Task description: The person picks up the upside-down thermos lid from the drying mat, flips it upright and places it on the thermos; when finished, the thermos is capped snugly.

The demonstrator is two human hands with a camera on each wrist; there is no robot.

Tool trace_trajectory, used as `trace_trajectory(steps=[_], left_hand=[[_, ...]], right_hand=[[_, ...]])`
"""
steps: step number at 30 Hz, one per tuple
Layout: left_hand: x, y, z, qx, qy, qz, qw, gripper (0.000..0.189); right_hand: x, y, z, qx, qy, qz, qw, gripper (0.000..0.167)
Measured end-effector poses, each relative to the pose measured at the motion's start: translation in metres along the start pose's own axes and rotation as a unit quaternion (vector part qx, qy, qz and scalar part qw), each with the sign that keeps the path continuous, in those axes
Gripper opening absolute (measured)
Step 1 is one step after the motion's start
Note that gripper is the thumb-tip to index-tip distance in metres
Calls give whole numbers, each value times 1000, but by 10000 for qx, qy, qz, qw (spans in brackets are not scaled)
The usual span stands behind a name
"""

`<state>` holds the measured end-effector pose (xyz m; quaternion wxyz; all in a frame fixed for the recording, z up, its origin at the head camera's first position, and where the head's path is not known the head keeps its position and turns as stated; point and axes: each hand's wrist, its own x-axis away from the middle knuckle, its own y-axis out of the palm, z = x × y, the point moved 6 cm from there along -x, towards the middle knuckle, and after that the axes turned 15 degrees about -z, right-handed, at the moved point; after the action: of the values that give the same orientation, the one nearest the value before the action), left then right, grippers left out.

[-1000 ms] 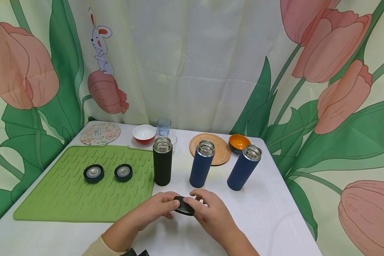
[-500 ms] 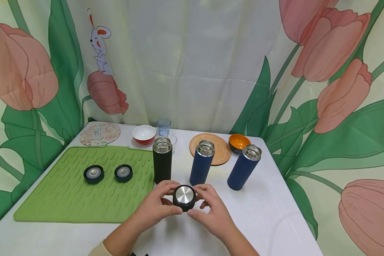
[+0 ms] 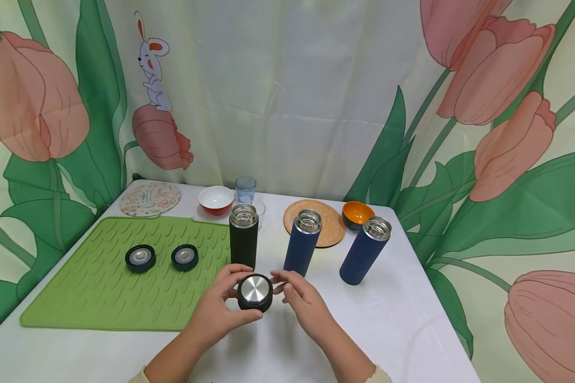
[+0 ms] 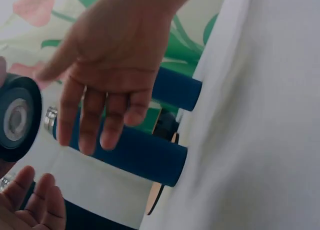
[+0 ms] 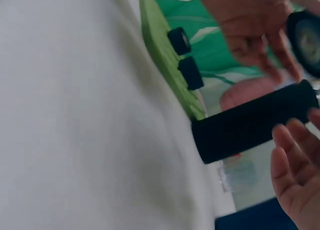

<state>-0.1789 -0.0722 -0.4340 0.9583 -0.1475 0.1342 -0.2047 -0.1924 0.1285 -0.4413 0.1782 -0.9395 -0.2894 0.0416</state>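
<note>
In the head view my left hand (image 3: pixel 220 306) grips a black bottle lid (image 3: pixel 255 290) between thumb and fingers, its brushed-steel top facing up. The left wrist view shows the lid's underside (image 4: pixel 17 117) with a pale round centre. Beside it, my right hand (image 3: pixel 306 300) has let its fingers come apart from the lid, loosely extended. Behind the hands stand three uncapped flasks with steel mouths: a black flask (image 3: pixel 243 239), a blue flask (image 3: pixel 303 242) and another blue flask (image 3: pixel 366 250) at the right. The hands overlap the bases of the black and middle flasks.
Two dark lids, a left lid (image 3: pixel 140 258) and a right lid (image 3: pixel 185 257), lie underside up on a green mat (image 3: pixel 110 303). Farther back are a red-and-white bowl (image 3: pixel 216 199), a blue glass (image 3: pixel 245 189), a wooden board (image 3: pixel 333 234), an orange bowl (image 3: pixel 358 214) and a floral round mat (image 3: pixel 150 200).
The lid was turned so its steel top faces up, with both hands on it. My left hand then carried it slightly left while the right hand let go.
</note>
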Motion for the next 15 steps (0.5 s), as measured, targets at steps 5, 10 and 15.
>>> trace_trajectory(steps=[5,10,15], left_hand=[[9,-15,4,140,549,391,9976,62],[14,-16,9,233,748,364,9963,64],[17,-17,7,231,804,373,9958,65]], right_hand=[[-43,5,2,-65,111,310,9994,63],[-81,12,5,-197,366,567,9975,98],[-107,17,9,53,462,609,9971,108]])
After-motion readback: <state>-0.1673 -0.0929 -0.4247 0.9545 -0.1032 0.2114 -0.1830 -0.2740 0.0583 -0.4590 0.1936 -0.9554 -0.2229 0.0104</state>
